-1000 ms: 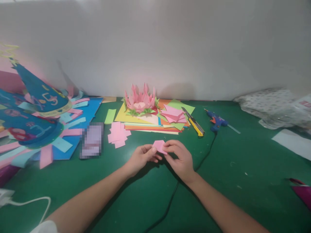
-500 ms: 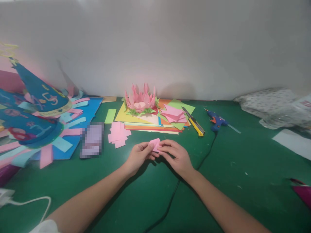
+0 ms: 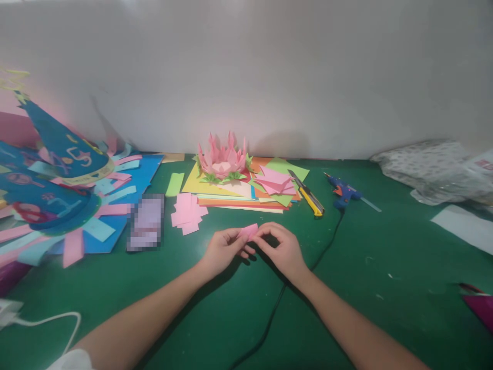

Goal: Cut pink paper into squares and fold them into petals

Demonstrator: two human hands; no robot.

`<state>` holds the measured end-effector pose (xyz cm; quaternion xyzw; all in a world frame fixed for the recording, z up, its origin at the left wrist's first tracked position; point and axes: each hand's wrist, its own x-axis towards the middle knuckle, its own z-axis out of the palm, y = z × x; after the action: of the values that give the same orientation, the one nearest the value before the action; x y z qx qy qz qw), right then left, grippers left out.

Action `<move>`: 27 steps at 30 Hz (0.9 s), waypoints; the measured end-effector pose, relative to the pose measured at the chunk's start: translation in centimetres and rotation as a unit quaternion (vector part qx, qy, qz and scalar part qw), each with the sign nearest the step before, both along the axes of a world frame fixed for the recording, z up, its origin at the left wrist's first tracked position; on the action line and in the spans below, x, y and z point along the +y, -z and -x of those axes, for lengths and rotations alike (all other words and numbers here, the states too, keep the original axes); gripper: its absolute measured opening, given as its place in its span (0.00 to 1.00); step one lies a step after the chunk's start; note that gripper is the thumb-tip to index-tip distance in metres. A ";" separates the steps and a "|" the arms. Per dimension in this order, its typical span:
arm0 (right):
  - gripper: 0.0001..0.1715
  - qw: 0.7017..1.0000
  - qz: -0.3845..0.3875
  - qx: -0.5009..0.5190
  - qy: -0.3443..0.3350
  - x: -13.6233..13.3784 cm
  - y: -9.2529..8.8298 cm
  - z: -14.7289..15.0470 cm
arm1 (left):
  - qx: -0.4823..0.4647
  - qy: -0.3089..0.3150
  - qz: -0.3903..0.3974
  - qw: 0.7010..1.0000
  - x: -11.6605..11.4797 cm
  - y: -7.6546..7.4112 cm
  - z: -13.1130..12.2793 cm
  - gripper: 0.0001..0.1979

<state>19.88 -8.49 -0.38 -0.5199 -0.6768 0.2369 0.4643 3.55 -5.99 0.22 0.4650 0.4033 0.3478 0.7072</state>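
A small piece of pink paper, partly folded, is held between both hands above the green table. My left hand pinches its left side, thumb on top. At the right end, my right hand pinches the edge between thumb and fingers. Fingers cover parts of the paper. Several pink paper pieces lie spread to the left of my hands. Behind them stands a pink paper lotus with green leaves, on a stack of coloured paper. Folded pink papers rest on the stack's right side.
A yellow utility knife leans by the stack. Right of it lies a blue glue gun, its black cord running under my right arm. Blue paper cone hats and a blurred-out flat object are at left; plastic bags at right.
The pink paper has gone from a wider, squarer shape to a narrower folded strip. My right fingers have drawn together at its right end. Everything else on the table stays put.
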 end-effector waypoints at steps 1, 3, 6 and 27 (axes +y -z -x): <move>0.07 1.000 0.005 0.002 0.002 0.0 0.0 0.0 | 0.000 0.001 -0.001 1.000 0.0 -0.1 0.0 0.20; 0.07 1.000 0.010 0.006 0.006 -0.1 0.0 0.0 | 0.001 0.003 -0.003 1.000 -0.1 -0.2 0.0 0.20; 0.07 1.000 0.011 0.009 0.013 -0.1 0.1 0.0 | 0.006 0.005 -0.010 1.000 -0.2 -0.3 -0.1 0.20; 0.10 0.983 0.132 0.125 -0.011 0.2 0.8 0.4 | 0.064 0.021 -0.033 0.997 -0.1 -0.6 0.1 0.15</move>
<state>19.52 -8.28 -1.22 -0.5355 -0.5820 0.3925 0.4696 3.40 -6.09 0.78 0.5177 0.4267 0.3154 0.6711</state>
